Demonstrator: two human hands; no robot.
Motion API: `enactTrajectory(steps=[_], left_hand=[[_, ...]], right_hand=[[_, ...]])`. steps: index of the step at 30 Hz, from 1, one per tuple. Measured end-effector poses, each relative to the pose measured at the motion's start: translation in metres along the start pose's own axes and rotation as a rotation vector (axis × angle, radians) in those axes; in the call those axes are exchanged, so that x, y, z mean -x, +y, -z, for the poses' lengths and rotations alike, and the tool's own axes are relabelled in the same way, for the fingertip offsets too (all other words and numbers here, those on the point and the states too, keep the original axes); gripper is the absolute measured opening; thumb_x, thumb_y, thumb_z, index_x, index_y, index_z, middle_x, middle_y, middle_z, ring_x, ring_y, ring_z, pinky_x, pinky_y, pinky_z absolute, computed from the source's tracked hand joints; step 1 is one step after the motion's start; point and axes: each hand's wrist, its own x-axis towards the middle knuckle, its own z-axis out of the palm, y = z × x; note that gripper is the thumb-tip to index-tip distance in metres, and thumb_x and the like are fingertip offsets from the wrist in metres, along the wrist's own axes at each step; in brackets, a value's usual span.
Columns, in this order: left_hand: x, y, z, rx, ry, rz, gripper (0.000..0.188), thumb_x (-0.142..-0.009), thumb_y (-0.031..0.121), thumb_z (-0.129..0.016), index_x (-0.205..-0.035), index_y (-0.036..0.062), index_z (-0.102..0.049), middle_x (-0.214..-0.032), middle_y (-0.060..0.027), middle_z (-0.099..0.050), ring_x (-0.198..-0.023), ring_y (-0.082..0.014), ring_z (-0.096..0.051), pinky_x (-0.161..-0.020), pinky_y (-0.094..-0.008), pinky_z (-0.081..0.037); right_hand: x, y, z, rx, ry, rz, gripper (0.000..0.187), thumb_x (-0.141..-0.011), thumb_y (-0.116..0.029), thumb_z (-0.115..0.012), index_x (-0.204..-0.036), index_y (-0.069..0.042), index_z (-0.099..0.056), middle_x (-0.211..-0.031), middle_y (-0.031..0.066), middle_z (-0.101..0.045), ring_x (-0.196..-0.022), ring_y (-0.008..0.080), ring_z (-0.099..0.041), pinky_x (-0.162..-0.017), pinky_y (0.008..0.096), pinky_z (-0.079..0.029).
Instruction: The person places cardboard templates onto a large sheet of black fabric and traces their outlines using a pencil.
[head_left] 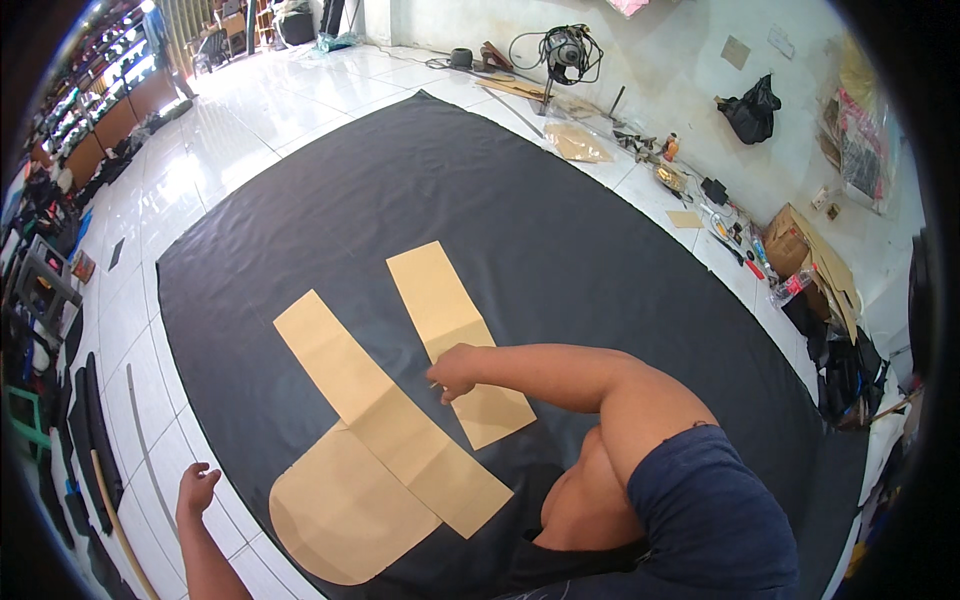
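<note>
A large black sheet (330, 190), which looks like leather or vinyl, is spread over the floor with tan paper pattern pieces on it. My right hand (455, 372) is closed over the middle of a long rectangular pattern piece (430, 285); whatever its fingers pinch is too small to make out. Left of that piece lies another long creased strip (335, 355), its lower part against a wide pattern piece with rounded corners (345, 505). Past the sheet's left edge, my left hand (198, 488) hovers above the tiles, fingers loosely bent and apart, holding nothing.
White floor tiles (255, 105) border the sheet. Along the right wall lie loose tools, a plastic bottle (793, 286) and a cardboard box (790, 240). A motor-like machine with coiled cable (568, 55) stands at the back. Dark rolls (98, 430) and a green stool (28, 420) are at left.
</note>
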Motion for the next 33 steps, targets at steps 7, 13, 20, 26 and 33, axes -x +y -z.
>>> enactTrajectory(steps=[7, 13, 20, 26, 33], left_hand=[[-0.012, -0.005, -0.003, -0.010, 0.011, -0.034, 0.058, -0.086, 0.027, -0.073, -0.130, -0.0066, -0.057, -0.118, -0.0278, -0.065, -0.109, -0.0354, -0.065, -0.093, -0.0412, -0.052], [-0.010, -0.001, -0.003, -0.046, 0.016, -0.030, 0.059, -0.086, 0.028, -0.073, -0.130, -0.0077, -0.057, -0.119, -0.0282, -0.065, -0.110, -0.0359, -0.065, -0.094, -0.0412, -0.051], [-0.015, -0.013, -0.008, -0.031, 0.016, -0.038, 0.059, -0.085, 0.028, -0.073, -0.129, -0.0084, -0.057, -0.119, -0.0287, -0.065, -0.111, -0.0366, -0.065, -0.094, -0.0415, -0.051], [-0.015, -0.008, -0.005, -0.039, 0.008, -0.037, 0.058, -0.085, 0.027, -0.072, -0.129, -0.0085, -0.057, -0.119, -0.0291, -0.065, -0.111, -0.0363, -0.065, -0.095, -0.0412, -0.051], [-0.014, -0.008, -0.008, -0.039, -0.010, -0.024, 0.059, -0.084, 0.029, -0.072, -0.128, -0.0079, -0.058, -0.117, -0.0278, -0.066, -0.109, -0.0356, -0.066, -0.094, -0.0412, -0.052]], right_hand=[[-0.002, -0.001, -0.005, -0.001, -0.014, 0.017, 0.047, -0.086, -0.047, -0.071, -0.113, -0.010, -0.064, -0.103, 0.0116, -0.071, -0.101, 0.0339, -0.067, -0.082, 0.0469, -0.053], [-0.001, 0.002, -0.005, 0.004, -0.013, 0.017, 0.047, -0.085, -0.048, -0.071, -0.113, -0.010, -0.065, -0.103, 0.0107, -0.071, -0.100, 0.0329, -0.067, -0.081, 0.0468, -0.053], [-0.004, -0.001, -0.006, 0.024, -0.024, 0.009, 0.047, -0.085, -0.047, -0.071, -0.111, -0.009, -0.065, -0.100, 0.0115, -0.072, -0.099, 0.0332, -0.068, -0.080, 0.0472, -0.054], [-0.001, -0.005, 0.001, -0.001, -0.045, -0.012, 0.049, -0.084, -0.044, -0.073, -0.115, -0.006, -0.068, -0.109, 0.0139, -0.071, -0.106, 0.0333, -0.067, -0.085, 0.0465, -0.054], [-0.005, -0.001, -0.005, 0.027, -0.040, 0.007, 0.047, -0.085, -0.046, -0.072, -0.113, -0.009, -0.067, -0.105, 0.0121, -0.072, -0.103, 0.0335, -0.067, -0.083, 0.0471, -0.054]])
